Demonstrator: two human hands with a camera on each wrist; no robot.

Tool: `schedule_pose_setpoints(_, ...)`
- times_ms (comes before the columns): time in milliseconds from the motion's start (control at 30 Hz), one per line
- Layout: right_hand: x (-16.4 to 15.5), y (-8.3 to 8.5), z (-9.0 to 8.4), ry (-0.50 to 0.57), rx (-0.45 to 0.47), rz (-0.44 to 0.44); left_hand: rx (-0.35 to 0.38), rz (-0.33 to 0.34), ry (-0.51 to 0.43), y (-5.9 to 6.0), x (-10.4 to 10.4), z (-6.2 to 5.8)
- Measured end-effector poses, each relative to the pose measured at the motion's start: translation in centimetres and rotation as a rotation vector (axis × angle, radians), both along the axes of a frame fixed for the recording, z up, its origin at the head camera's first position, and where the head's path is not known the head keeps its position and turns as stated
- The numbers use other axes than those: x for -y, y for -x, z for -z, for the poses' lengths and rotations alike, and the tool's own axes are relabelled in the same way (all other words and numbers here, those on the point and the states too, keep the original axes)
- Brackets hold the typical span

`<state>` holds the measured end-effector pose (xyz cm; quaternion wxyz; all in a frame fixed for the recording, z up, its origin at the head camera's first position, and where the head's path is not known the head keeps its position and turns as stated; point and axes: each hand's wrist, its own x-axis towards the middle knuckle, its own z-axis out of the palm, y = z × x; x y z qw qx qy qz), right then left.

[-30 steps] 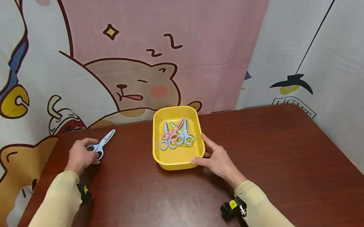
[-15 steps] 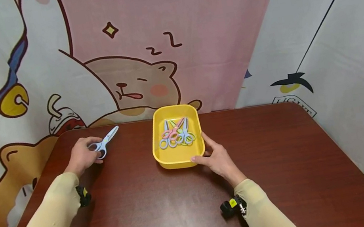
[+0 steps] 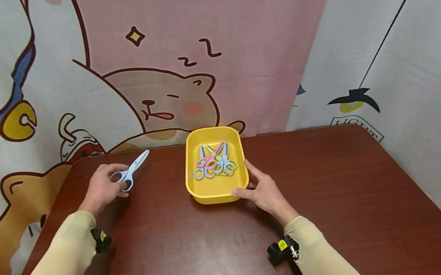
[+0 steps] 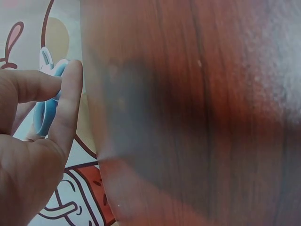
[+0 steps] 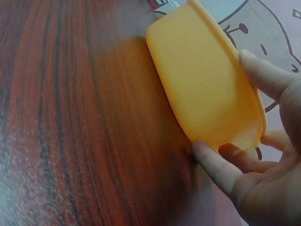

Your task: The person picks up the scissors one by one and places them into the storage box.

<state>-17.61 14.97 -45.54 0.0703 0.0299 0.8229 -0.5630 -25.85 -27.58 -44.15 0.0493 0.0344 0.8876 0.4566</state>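
At the table's far left, my left hand (image 3: 103, 187) pinches a light blue pair of scissors (image 3: 135, 165) by its handle loops, blades pointing away and to the right. The left wrist view shows thumb and fingers of that hand (image 4: 35, 150) around a blue handle loop (image 4: 42, 120). A yellow tray (image 3: 214, 192) stands at the middle back, holding several scissors, among them a pink pair (image 3: 209, 160) lying on top of blue and green ones. My right hand (image 3: 266, 194) grips the tray's near right corner, thumb on the rim and fingers along the outer wall (image 5: 202, 80).
The dark reddish-brown table (image 3: 189, 264) ends at the back against a cartoon-printed curtain (image 3: 255, 29). Black wrist cameras are strapped on both wrists, the right one (image 3: 276, 252) close over the tabletop.
My left hand has moved a little to the right, carrying the light blue scissors closer to the tray. The right hand and the tray have stayed in place.
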Motion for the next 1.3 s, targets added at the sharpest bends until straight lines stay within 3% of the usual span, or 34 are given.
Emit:
schedule_pose_setpoints(800,0.0,0.0,0.0,-0.007,-0.006,-0.003,-0.059,0.032,-0.004,-1.1,-1.3,-1.4)
schedule_pose_setpoints(1300,0.0,0.0,0.1,0.003,-0.012,0.001,-0.134,0.072,-0.025,-1.4,-2.8,-2.4)
